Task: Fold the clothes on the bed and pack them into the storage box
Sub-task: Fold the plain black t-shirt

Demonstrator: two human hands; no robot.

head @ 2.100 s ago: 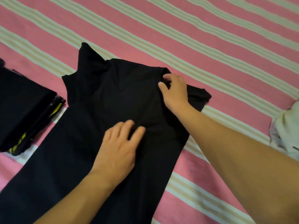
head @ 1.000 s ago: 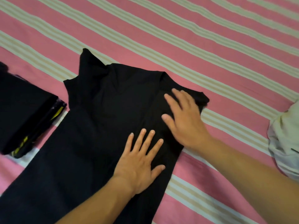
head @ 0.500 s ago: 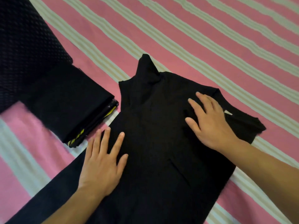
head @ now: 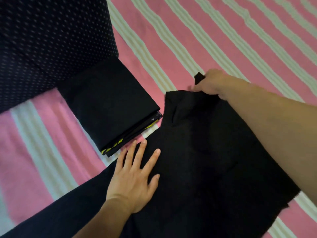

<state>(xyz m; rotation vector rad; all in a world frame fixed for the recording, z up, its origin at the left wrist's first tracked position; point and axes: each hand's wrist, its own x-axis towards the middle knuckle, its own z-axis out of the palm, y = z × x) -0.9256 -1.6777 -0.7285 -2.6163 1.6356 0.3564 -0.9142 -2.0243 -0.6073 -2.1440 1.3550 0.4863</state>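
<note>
The left hand [head: 133, 181] is laid flat, palm down, on the near left part of the black garment [head: 205, 160]. Its fingers [head: 141, 152] are kept straight and a little spread, and they are pointed toward the far edge of the garment; the thumb is held out to the side. The left forearm is seen coming in from the near side, low over the garment. The right arm is stretched across the garment from its right side. The right hand [head: 211, 85] is placed at the far top corner of the garment, where a fold of the cloth is gripped by the curled fingers. The fingertips themselves are blurred.
</note>
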